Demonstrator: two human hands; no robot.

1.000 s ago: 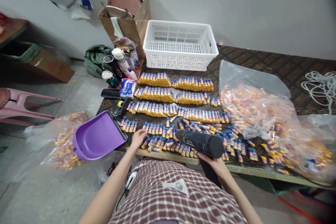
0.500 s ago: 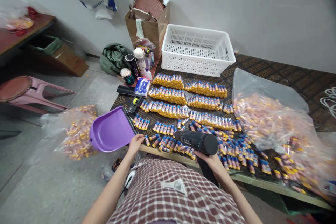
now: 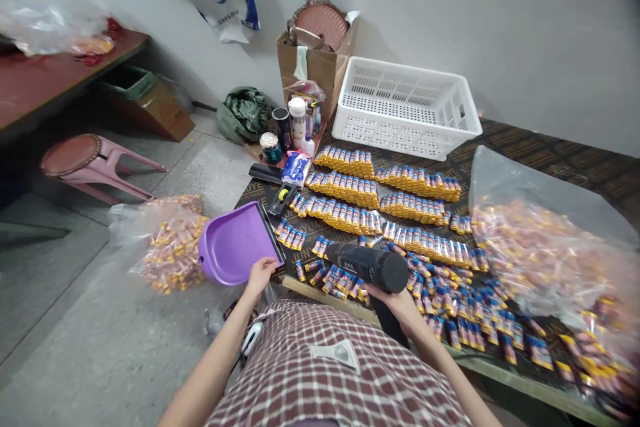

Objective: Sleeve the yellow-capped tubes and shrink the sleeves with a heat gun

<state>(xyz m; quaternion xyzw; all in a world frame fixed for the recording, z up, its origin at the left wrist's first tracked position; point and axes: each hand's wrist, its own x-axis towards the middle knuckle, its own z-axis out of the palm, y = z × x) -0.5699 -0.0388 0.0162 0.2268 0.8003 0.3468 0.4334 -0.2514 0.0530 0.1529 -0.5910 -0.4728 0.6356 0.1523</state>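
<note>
Head view: right hand point(image 3: 395, 307) grips black handheld blower point(image 3: 370, 267); left hand point(image 3: 261, 277), apart, at purple dustpan point(image 3: 237, 247), grip unclear. Wrapped tubes point(image 3: 345, 215) on table point(image 3: 525, 379): back rows stacked, front ones loose.

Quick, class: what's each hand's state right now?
Left hand: fingers drawn together by the purple dustpan; whether it grips anything can't be told.
Right hand: closed on the black blower-like tool.

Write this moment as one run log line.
left hand: at purple dustpan lip | right hand: holding black tool | white crate: behind small tubes
</note>
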